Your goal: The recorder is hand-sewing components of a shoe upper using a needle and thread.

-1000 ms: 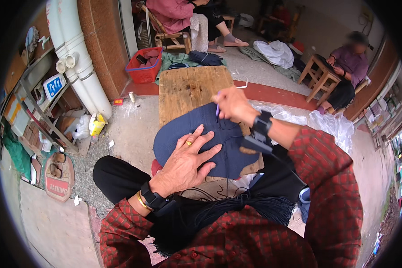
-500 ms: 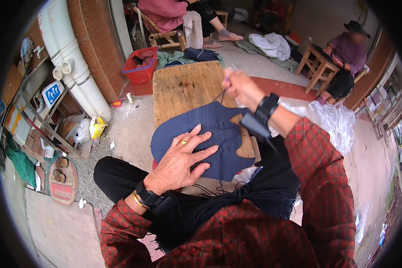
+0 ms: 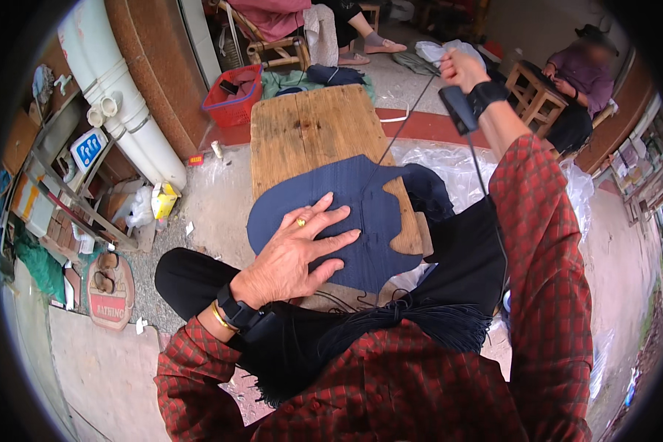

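A flat dark blue piece (image 3: 283, 199), rounded at the left and marked with stitched lines, lies on the wooden bench before me. My left hand (image 3: 295, 247) rests on it with fingers spread, a gold ring on one of them. Raised far out to the right, my right hand (image 3: 464, 71) is closed on a dark cord (image 3: 401, 132). That cord stretches taut and slanting down to the middle of the blue piece. Whether the fingers also hold a small tool is too small to tell. At my waist hangs a tied bundle of dark cords (image 3: 398, 317).
The worn wooden bench (image 3: 309, 118) reaches away from me. Behind it stand a red basket (image 3: 232, 107) and a seated person's feet. Clear plastic sheeting (image 3: 460, 177) lies at the right, near a wooden stool (image 3: 534, 110) and another seated person. White pipes (image 3: 129, 110) and a cluttered shelf stand left.
My right hand has moved up, away and to the right, drawing the cord out into a long straight line. My left hand stays pressed on the blue piece.
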`<control>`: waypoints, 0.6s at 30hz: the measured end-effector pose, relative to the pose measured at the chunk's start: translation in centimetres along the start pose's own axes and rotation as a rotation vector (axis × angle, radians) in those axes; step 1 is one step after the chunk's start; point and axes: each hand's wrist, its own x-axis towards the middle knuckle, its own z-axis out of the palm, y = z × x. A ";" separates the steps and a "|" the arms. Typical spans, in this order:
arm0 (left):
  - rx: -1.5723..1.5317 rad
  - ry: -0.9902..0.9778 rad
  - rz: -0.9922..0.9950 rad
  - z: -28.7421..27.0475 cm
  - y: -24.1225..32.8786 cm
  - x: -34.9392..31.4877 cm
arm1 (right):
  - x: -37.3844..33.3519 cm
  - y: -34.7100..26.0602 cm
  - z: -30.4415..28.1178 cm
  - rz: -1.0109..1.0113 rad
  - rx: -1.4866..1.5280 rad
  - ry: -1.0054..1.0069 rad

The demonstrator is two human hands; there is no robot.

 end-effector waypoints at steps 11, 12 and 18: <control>-0.033 -0.036 0.060 -0.3 -1.0 0.1 | 12.4 -12.3 -21.7 -0.181 0.066 0.232; -0.037 -0.046 0.065 -0.3 -1.0 0.1 | 11.9 -12.9 -22.2 -0.200 0.199 0.307; -0.029 -0.050 0.086 -0.2 -1.2 0.1 | 6.6 -11.9 -17.0 -0.291 0.018 0.288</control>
